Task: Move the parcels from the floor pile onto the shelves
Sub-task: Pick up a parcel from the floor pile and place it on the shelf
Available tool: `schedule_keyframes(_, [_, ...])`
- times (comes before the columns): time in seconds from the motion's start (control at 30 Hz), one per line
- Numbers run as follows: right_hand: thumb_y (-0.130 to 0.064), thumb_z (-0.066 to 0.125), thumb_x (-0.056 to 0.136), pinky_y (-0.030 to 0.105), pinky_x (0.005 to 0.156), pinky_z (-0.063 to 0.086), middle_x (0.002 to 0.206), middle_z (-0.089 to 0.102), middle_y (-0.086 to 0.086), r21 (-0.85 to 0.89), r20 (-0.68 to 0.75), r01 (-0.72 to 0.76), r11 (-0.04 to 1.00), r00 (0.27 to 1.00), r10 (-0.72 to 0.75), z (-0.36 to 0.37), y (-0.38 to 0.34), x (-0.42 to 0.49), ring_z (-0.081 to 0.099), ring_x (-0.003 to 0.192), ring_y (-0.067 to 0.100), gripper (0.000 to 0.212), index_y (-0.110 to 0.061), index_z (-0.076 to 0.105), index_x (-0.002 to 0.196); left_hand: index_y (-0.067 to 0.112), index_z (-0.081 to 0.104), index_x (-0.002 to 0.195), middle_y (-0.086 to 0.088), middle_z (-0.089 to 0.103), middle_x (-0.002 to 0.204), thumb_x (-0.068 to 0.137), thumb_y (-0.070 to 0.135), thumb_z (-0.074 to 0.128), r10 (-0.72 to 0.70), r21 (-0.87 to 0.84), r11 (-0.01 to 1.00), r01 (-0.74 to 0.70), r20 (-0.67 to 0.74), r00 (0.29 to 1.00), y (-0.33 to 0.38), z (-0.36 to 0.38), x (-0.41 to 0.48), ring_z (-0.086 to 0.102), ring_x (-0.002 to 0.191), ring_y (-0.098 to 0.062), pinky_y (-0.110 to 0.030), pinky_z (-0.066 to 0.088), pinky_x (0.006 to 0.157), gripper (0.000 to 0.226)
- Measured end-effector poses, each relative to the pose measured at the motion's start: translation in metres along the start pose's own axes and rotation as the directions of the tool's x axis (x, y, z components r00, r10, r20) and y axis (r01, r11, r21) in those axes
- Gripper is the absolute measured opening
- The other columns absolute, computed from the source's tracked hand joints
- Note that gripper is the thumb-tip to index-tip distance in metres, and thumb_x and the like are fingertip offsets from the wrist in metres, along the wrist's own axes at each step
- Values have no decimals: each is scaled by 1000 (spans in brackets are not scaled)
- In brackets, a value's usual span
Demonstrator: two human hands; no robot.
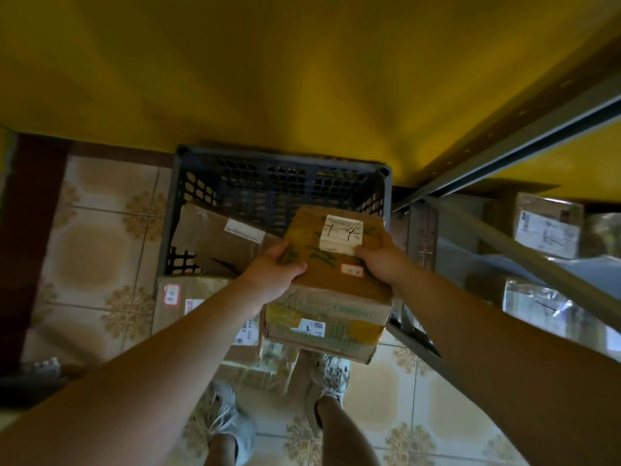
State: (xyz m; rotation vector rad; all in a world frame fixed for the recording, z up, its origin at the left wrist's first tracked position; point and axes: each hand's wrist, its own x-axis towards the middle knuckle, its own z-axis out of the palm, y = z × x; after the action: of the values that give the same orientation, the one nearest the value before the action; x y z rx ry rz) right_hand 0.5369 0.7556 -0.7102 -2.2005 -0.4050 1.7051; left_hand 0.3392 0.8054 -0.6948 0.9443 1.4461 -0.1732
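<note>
1. Head view, the deciding relation: the brown cardboard box with a white label handwritten "7-4" [336, 290] is held in the air between both hands, above the dark perforated plastic crate [279, 176] and the parcels left on the patterned tiled floor [94, 247]. The grey metal shelf frame [524, 136] lies to the right of the box, so the right hand is the nearer one to it.
2. The box's top face is turned up toward the camera. Its longer side seems to run away from the person, though the wide lens makes this uncertain.
3. The left hand [279, 274] grips the left edge, thumb lying on top and fingers curled under, out of sight.
4. The right hand [383, 260] grips the right edge, thumb pressing just beside the white label; its other fingers are hidden behind the box.
5. Both forearms reach forward and converge on the box, elbows slightly bent.
6. A tape-wrapped labelled parcel [544, 230] already sits on the shelf, so the next move probably calls for swinging the box rightward past the frame's upright.
7. A flat brown envelope parcel [215, 237] lies in the crate, and a taped cardboard parcel [201, 297] sits on the floor below the left forearm.
</note>
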Motion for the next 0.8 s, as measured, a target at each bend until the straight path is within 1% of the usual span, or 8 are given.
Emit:
schedule_keyframes(0.07, [-18,55,99,51,101,47,125,59,3,31,-31,38,999,999,-37,1,6,-14,59,111,26,39,-29,39,134,28,26,151,10,54,111,98,18,55,35,-3,999,-35,-2,999,2,4,-14,46,77,4,-8,42,51,61])
schedule_keyframes(0.1, [-19,56,99,52,100,48,128,60,4,40,-48,57,998,997,-55,2,8,-23,60,111,26,42,-29,40,136,27,25,152,11,53,112,97,16,55,43,-19,999,-43,1,999,2,4,-20,47,77,4,-7,42,49,63])
schedule_keyframes(0.2, [-20,56,98,53,100,48,125,59,1,67,-78,75,995,995,-70,4,8,-49,59,113,27,45,-33,37,137,30,24,152,4,54,129,95,18,58,77,-45,996,-77,-9,997,5,1,-41,54,88,-6,-14,45,64,67])
schedule_keyframes(0.37, [-32,59,94,49,98,50,122,60,-4,29,-175,136,990,976,-129,0,-7,-85,61,107,25,61,-41,29,146,33,25,151,6,56,125,96,18,57,161,-85,983,-161,1,987,15,-10,-77,58,99,-12,-24,51,79,65])
schedule_keyframes(0.43, [-30,60,96,41,97,49,120,58,-5,68,-193,177,982,968,-161,0,-15,-104,59,103,20,61,-39,29,147,33,26,150,4,57,127,95,18,57,205,-90,975,-203,7,979,17,-15,-93,60,103,-12,-30,54,87,65])
schedule_keyframes(0.57, [-26,64,95,33,95,46,125,59,-5,41,-274,289,957,924,-267,3,-33,-158,58,105,18,70,-37,24,152,30,23,152,3,54,135,95,15,58,296,-103,950,-296,-13,955,23,-32,-143,58,94,-1,-12,48,67,69])
schedule_keyframes(0.7, [-33,63,94,38,102,45,133,56,-5,-3,-323,338,941,890,-321,16,-50,-229,56,119,24,81,-39,12,156,35,21,152,9,43,144,96,19,58,409,-42,911,-410,-22,912,27,-60,-210,55,101,-4,-13,44,73,69])
schedule_keyframes(0.8, [-36,61,95,35,96,42,141,53,1,-16,-380,368,930,858,-346,30,-60,-291,54,122,27,83,-38,5,157,41,23,150,8,41,146,96,22,59,497,17,868,-497,-29,867,28,-85,-264,53,99,-3,-11,42,66,68])
